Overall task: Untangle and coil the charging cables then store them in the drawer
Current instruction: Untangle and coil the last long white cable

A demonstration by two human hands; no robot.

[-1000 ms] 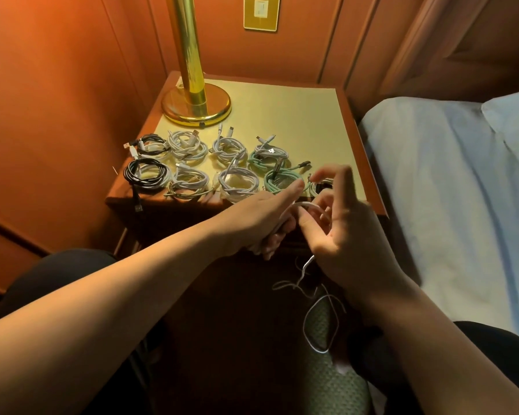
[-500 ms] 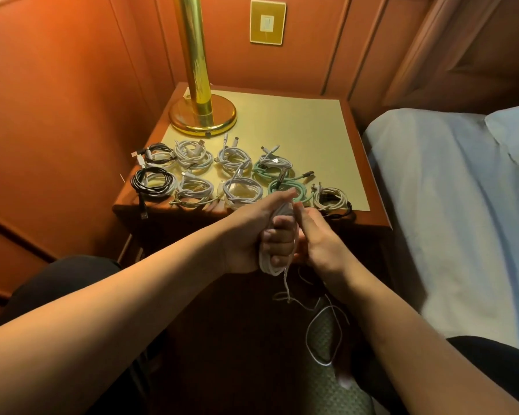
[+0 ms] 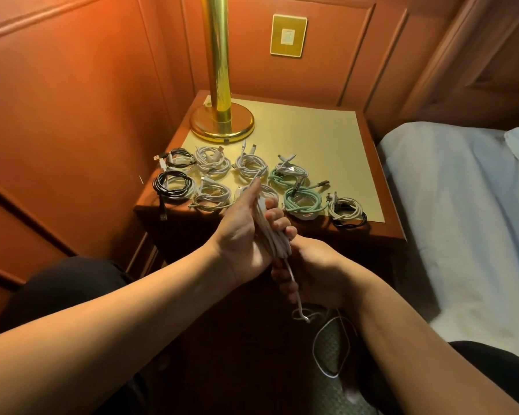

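Note:
My left hand (image 3: 246,232) grips a bundle of white cable loops (image 3: 270,232) in front of the nightstand's front edge, fingers curled round it. Just below, my right hand (image 3: 315,271) pinches the loose strand of the same white cable, whose tail (image 3: 327,345) hangs down to the floor in a loop. Several coiled cables lie in two rows on the nightstand top (image 3: 321,136): black ones (image 3: 173,184) at the left, white ones (image 3: 213,160) in the middle, green ones (image 3: 303,200) to the right, and a white-and-black coil (image 3: 346,211) at the far right.
A brass lamp base (image 3: 222,124) stands at the nightstand's back left corner. Wood-panelled walls close in at the left and behind, with a wall switch plate (image 3: 288,35). A bed with a pale sheet (image 3: 462,220) lies right. My knees flank the carpet (image 3: 342,393).
My left hand has rolled palm-up with the white bundle upright in it. My right hand has slid down below it along the loose strand. The view has tilted down a little.

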